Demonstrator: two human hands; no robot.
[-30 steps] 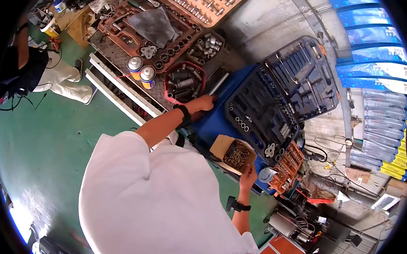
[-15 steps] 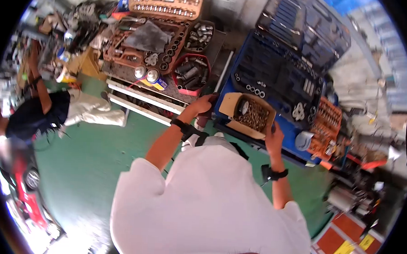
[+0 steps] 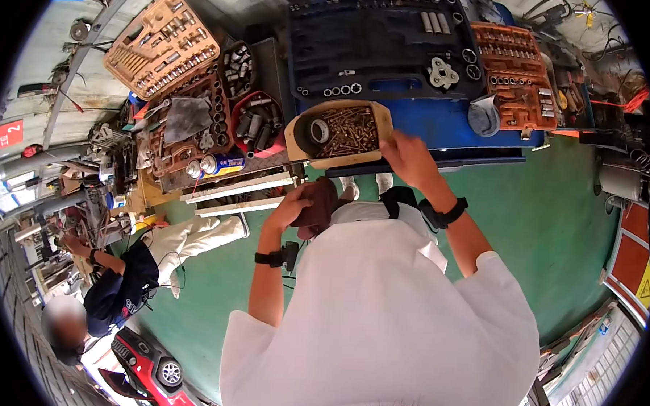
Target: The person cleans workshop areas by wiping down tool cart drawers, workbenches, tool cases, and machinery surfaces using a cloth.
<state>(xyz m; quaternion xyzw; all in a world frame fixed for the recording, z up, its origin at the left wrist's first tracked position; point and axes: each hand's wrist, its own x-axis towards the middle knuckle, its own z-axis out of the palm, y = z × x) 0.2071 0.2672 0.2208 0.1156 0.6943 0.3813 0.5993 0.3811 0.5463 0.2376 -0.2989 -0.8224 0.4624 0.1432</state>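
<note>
My left hand (image 3: pixel 289 206) is closed around a dark maroon cloth (image 3: pixel 317 208), held low in front of the bench. With bent fingers my right hand (image 3: pixel 412 160) grips the right end of an open cardboard box (image 3: pixel 332 162). Inside the box lie many brass-coloured screws (image 3: pixel 351 130) and a round dark roll with a pale ring (image 3: pixel 318 131). The box rests at the front edge of a blue surface (image 3: pixel 444 128). Behind it spreads a large dark socket set case (image 3: pixel 375 53).
To the left are a red tray of large sockets (image 3: pixel 259 124), a bowl of sockets (image 3: pixel 238 70), an orange tool case (image 3: pixel 165 43) and spray cans (image 3: pixel 221 164). An orange socket set (image 3: pixel 515 73) lies right, beside a grey cup (image 3: pixel 483 115). Another person (image 3: pixel 122 288) works at left.
My view has turned to the right. My left hand has drawn back from the bench edge with the maroon cloth. My right hand stays at the box's right end.
</note>
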